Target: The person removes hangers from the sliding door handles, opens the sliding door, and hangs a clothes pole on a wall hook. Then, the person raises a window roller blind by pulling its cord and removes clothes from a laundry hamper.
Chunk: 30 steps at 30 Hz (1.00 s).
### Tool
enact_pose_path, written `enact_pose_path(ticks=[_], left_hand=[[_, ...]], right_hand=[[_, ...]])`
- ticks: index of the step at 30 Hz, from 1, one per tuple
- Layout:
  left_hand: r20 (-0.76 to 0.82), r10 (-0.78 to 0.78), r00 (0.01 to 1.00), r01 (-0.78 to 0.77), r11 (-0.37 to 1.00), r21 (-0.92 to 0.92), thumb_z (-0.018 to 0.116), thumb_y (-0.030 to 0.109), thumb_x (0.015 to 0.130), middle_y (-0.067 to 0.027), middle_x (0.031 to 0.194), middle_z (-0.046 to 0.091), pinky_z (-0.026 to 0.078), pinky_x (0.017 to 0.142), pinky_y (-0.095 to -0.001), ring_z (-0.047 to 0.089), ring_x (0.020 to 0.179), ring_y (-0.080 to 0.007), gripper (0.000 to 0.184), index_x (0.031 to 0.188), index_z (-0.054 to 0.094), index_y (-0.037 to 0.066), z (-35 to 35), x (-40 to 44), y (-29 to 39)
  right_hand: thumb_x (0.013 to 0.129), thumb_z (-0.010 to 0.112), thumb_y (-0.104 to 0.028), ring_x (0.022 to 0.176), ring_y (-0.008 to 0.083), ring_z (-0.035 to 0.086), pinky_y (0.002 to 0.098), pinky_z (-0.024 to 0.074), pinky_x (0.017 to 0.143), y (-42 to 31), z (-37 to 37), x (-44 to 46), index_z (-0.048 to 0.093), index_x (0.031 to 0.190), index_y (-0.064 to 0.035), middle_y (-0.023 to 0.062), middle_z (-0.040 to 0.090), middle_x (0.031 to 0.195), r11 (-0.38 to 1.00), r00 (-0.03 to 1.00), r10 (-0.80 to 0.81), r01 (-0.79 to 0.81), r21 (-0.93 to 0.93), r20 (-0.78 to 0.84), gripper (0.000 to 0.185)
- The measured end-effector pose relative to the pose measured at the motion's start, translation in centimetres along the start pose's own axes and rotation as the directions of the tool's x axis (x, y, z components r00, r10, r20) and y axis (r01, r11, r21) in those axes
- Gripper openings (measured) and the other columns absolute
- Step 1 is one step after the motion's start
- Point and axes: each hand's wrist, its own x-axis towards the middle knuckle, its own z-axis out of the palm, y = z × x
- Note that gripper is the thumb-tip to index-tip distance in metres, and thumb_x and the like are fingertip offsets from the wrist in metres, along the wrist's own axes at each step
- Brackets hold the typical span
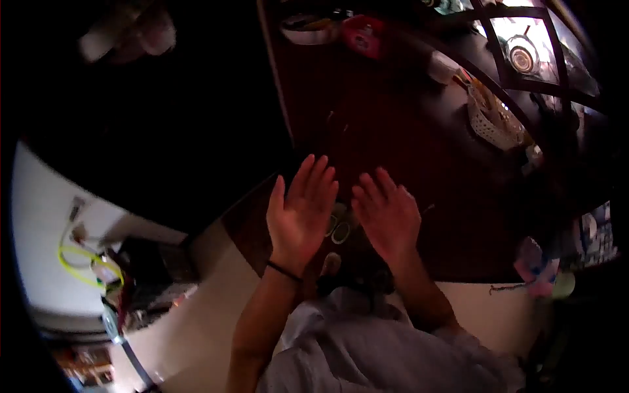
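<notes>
My left hand (301, 216) is raised with its palm showing and its fingers straight; a dark band circles the wrist. Beside it, a short gap away, my right hand (390, 216) also shows an open palm with the fingers stretched out. Neither holds anything. Between and below them lie pale ring-shaped things (341, 232), too dim to name. Behind the hands spreads a dark reddish surface (393, 131) with a few thin light bits on it.
A red packet (363, 36) and a white dish (308, 33) lie at the top. On the right are a white perforated basket (493, 124) and a pink object (536, 267). A yellow-green cable (62, 259) hangs at the left near a dark box (157, 262).
</notes>
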Motion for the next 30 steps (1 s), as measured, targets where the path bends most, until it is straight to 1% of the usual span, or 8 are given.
enact_pose_path(ticks=[4,6,13,17,19,23,25,30], left_hand=[[0.088,-0.175,0.981,0.176,0.984,0.001,0.035,0.043,0.091,-0.01,0.137,0.036,0.027,0.104,-0.0408,0.037,0.123,-0.0245,0.055,0.133,0.034,0.008,0.5,7.1,0.1],[0.128,-0.235,0.963,0.241,0.97,-0.028,0.034,0.047,0.091,-0.0089,0.139,0.033,0.027,0.104,-0.0424,0.034,0.125,-0.0249,0.057,0.136,0.031,0.013,0.2,9.8,-0.4],[0.221,-0.472,0.854,0.492,0.869,-0.044,0.032,0.05,0.09,-0.0067,0.139,0.033,0.023,0.105,-0.0386,0.031,0.127,-0.0222,0.059,0.136,0.032,0.014,-0.6,16.9,-2.4],[0.217,-0.562,0.798,0.587,0.807,-0.067,0.033,0.048,0.09,-0.0079,0.141,0.031,0.028,0.103,-0.0394,0.031,0.128,-0.0228,0.057,0.136,0.031,0.015,-1.3,19.3,-3.4],[0.229,-0.61,0.758,0.639,0.765,-0.076,0.033,0.047,0.09,-0.0081,0.14,0.032,0.029,0.102,-0.0387,0.032,0.127,-0.0226,0.056,0.135,0.033,0.014,-1.2,20.7,-3.5],[0.211,-0.629,0.748,0.648,0.761,-0.031,0.034,0.044,0.091,-0.0089,0.137,0.037,0.027,0.103,-0.0367,0.035,0.124,-0.0225,0.054,0.133,0.036,0.012,-0.9,22.3,-3.0],[0.204,-0.634,0.746,0.646,0.763,0.008,0.034,0.044,0.09,-0.0093,0.136,0.037,0.024,0.105,-0.0354,0.035,0.124,-0.0223,0.054,0.134,0.036,0.011,-0.6,21.3,-3.5],[0.063,-0.656,0.752,0.656,0.754,0.029,0.035,0.041,0.09,-0.0094,0.133,0.041,0.024,0.105,-0.0362,0.036,0.123,-0.0225,0.051,0.131,0.039,0.01,0.8,20.9,-2.2]], right_hand=[[0.092,0.032,-0.036,0.124,0.0288,0.036,0.0437,0.0256,0.105,-1.6,2.9,4.9,0.033,0.134,-0.0124,0.013,0.037,0.136,0.974,0.975,-0.223,0.222,0.046,0.017,0.048],[0.092,0.032,-0.035,0.125,0.0288,0.035,0.0439,0.0243,0.106,-2.4,2.5,6.3,0.032,0.135,-0.0126,0.0131,0.036,0.137,0.956,0.957,-0.288,0.289,0.055,-0.019,0.048],[0.09,0.036,-0.033,0.127,0.0292,0.032,0.0434,0.0221,0.108,-2.6,1.4,9.1,0.028,0.137,-0.0133,0.0139,0.032,0.139,0.851,0.854,-0.502,0.516,0.097,-0.139,0.051],[0.09,0.037,-0.03,0.128,0.0282,0.031,0.0409,0.0212,0.108,-1.6,2.0,10.4,0.035,0.133,-0.0116,0.0133,0.034,0.137,0.767,0.761,-0.605,0.636,0.083,-0.233,0.047],[0.087,0.042,-0.033,0.126,0.0294,0.033,0.0412,0.0244,0.107,-1.3,2.1,11.6,0.033,0.133,-0.012,0.0155,0.035,0.136,0.704,0.675,-0.696,0.709,-0.045,-0.243,0.051],[0.086,0.044,-0.032,0.125,0.0285,0.035,0.0407,0.0257,0.106,-0.4,2.5,13.5,0.035,0.13,-0.0117,0.0141,0.037,0.134,0.617,0.583,-0.78,0.778,-0.121,-0.226,0.049],[0.086,0.045,-0.031,0.126,0.0284,0.034,0.0403,0.0243,0.107,-0.3,2.4,12.6,0.037,0.131,-0.012,0.0137,0.038,0.134,0.594,0.572,-0.788,0.804,-0.034,-0.229,0.049],[0.086,0.046,-0.032,0.124,0.0283,0.036,0.0401,0.0255,0.106,0.8,5.2,12.8,0.04,0.129,-0.0124,0.0132,0.039,0.133,0.568,0.527,-0.785,0.822,-0.039,-0.325,0.047]])
